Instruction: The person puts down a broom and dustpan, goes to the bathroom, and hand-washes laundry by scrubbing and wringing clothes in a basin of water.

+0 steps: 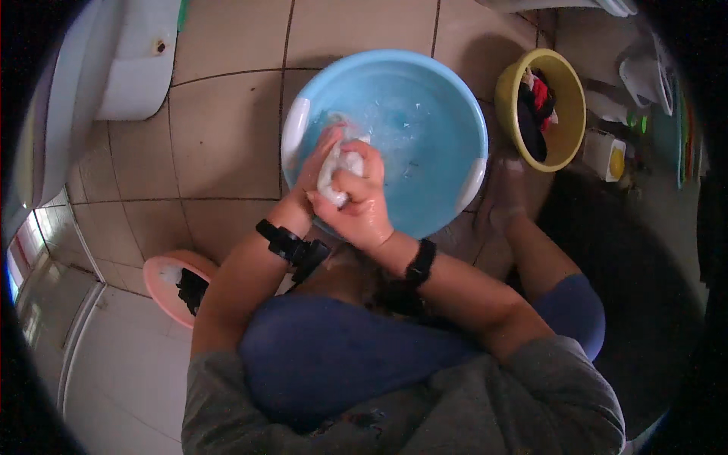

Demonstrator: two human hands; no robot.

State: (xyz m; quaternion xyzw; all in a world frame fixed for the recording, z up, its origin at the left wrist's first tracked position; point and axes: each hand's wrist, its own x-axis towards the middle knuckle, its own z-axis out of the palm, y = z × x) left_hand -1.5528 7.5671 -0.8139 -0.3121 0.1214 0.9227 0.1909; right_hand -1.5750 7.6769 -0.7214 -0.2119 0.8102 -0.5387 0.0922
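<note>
White cloth, bunched into a creased, compact wad, is held over the near left part of the round, light-blue basin.

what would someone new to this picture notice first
Probably the big light-blue basin of water at upper centre, with the left hand and right hand gripping a white cloth over its near-left part. Next, the yellow tub at upper right stands out, with red and dark fabric inside. A smaller pink basin with black fabric sits at lower left.
</note>
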